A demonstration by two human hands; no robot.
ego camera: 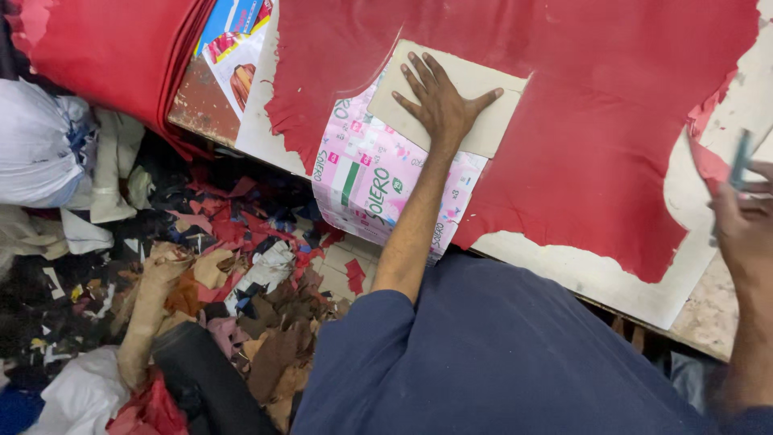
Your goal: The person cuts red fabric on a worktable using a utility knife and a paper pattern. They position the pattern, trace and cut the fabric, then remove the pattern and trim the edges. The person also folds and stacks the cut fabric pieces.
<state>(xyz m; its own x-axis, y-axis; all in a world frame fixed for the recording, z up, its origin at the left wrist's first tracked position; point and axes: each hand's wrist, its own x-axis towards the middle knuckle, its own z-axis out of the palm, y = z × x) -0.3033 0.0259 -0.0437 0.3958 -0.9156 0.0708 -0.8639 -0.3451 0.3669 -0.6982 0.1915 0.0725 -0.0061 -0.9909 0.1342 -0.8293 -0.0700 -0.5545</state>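
A large sheet of red leather (580,121) lies spread over a white board (612,282) on the workbench. My left hand (441,101) presses flat, fingers spread, on a beige cardboard template (491,113) that rests on the red sheet and on a pink printed wrapper (370,177). At the right edge my right hand (745,221) is closed around a thin grey-blue cutting tool (739,161), held above the board's bare part, apart from the template.
A thick roll of red material (113,48) lies at the upper left beside printed paper (233,40). Below the bench edge the floor holds several leather scraps (241,274), white bags (36,141) and a tan roll (149,306).
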